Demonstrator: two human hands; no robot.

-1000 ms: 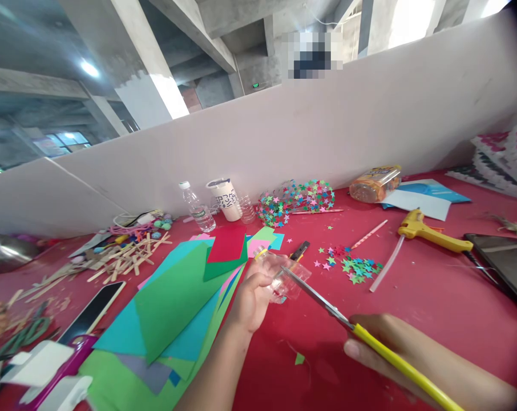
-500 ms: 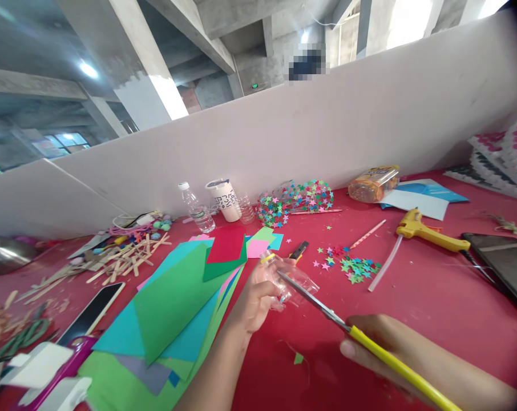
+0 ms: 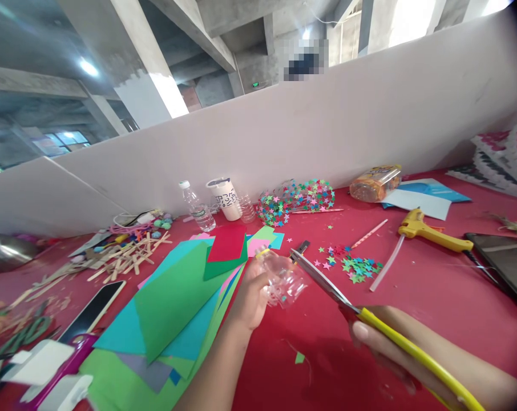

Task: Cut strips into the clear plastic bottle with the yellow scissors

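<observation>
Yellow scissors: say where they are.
In the head view, the yellow scissors are right of centre, in the right hand, just right of the clear bottle in the left hand.

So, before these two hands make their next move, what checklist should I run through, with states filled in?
1. Clear plastic bottle piece with yellow neck ring held in left hand: ok.
2. Yellow-handled metal scissors gripped in right hand: ok.
3. Left hand apart from the scissor blades: ok.
4. Blades clear of the bottle piece: cannot tell.
5. Red tabletop near the hands free of scraps: not ok, small green scrap there.
</observation>
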